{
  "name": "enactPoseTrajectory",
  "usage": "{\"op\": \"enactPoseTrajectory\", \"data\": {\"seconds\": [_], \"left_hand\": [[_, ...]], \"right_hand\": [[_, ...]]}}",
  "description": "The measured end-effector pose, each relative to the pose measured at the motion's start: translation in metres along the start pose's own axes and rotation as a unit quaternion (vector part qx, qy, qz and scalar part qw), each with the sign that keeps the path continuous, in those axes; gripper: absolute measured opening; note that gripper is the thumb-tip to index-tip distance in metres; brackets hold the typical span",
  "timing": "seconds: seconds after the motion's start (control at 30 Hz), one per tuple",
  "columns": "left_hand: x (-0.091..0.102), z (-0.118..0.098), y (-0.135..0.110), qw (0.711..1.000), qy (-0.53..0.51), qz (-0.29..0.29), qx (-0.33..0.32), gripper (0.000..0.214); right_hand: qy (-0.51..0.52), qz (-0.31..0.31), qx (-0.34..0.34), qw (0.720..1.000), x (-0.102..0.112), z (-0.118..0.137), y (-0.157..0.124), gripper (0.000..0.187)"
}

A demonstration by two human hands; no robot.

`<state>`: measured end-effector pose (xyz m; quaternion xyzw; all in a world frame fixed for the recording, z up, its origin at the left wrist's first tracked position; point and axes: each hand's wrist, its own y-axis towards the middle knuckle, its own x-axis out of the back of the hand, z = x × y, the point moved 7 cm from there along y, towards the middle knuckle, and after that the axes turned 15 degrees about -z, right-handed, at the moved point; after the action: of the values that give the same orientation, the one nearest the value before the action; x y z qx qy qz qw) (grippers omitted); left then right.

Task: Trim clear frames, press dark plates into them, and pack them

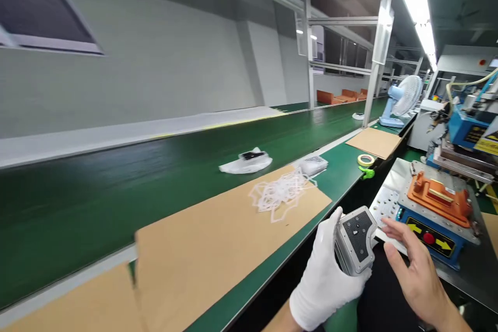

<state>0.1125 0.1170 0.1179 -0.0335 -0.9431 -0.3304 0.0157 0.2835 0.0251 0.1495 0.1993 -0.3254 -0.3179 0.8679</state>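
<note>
Just right of the large cardboard sheet, the white-gloved left hand grasps a silver metal case with a dark panel on its upper face, the thumb along one side and the fingers wrapped beneath. Farther right of the sheet, the bare right hand is released, its fingers apart and near the case. Past it, well right of the sheet, an orange fixture sits on a blue-based machine. On the sheet's far part lies a tangle of white strips. Beyond the sheet, a green belt carries a white wrapper; a tape roll and, farthest, a light-blue fan stand beyond its far right corner.
</note>
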Motion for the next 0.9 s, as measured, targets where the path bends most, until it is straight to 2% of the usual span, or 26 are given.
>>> {"op": "enactPoseTrajectory", "data": {"seconds": [0.1, 0.23, 0.3, 0.4, 0.5, 0.6, 0.67, 0.73, 0.8, 0.9], "left_hand": [[-0.049, -0.004, -0.026, 0.998, 0.018, -0.052, -0.032, 0.108], [-0.110, -0.008, -0.063, 0.996, 0.050, -0.049, -0.053, 0.099], [-0.135, -0.008, -0.074, 0.995, 0.064, -0.022, -0.071, 0.092], [-0.161, -0.005, -0.075, 0.990, 0.057, 0.061, -0.111, 0.089], [-0.162, 0.012, -0.059, 0.983, 0.068, 0.129, -0.112, 0.077], [-0.145, 0.041, -0.034, 0.981, 0.115, 0.140, -0.063, 0.053], [-0.135, 0.064, -0.021, 0.977, 0.160, 0.141, -0.025, 0.046], [-0.134, 0.086, -0.012, 0.967, 0.202, 0.154, -0.001, 0.044], [-0.141, 0.103, -0.005, 0.955, 0.237, 0.176, 0.005, 0.044], [-0.163, 0.121, 0.004, 0.935, 0.279, 0.219, -0.003, 0.045]], "right_hand": [[-0.067, -0.037, 0.022, 0.997, 0.027, -0.009, -0.029, 0.039], [-0.154, -0.110, -0.013, 0.982, 0.051, -0.037, -0.050, 0.042], [-0.181, -0.147, -0.040, 0.972, 0.068, -0.059, -0.053, 0.040], [-0.193, -0.180, -0.037, 0.964, 0.103, -0.090, -0.040, 0.033], [-0.202, -0.224, 0.003, 0.953, 0.149, -0.114, -0.002, 0.028], [-0.201, -0.248, 0.035, 0.947, 0.181, -0.140, 0.052, 0.029], [-0.209, -0.230, 0.044, 0.949, 0.185, -0.160, 0.086, 0.029], [-0.226, -0.203, 0.040, 0.952, 0.180, -0.181, 0.110, 0.029], [-0.241, -0.182, 0.030, 0.953, 0.173, -0.198, 0.123, 0.029], [-0.254, -0.155, 0.021, 0.955, 0.163, -0.215, 0.129, 0.030]]}}
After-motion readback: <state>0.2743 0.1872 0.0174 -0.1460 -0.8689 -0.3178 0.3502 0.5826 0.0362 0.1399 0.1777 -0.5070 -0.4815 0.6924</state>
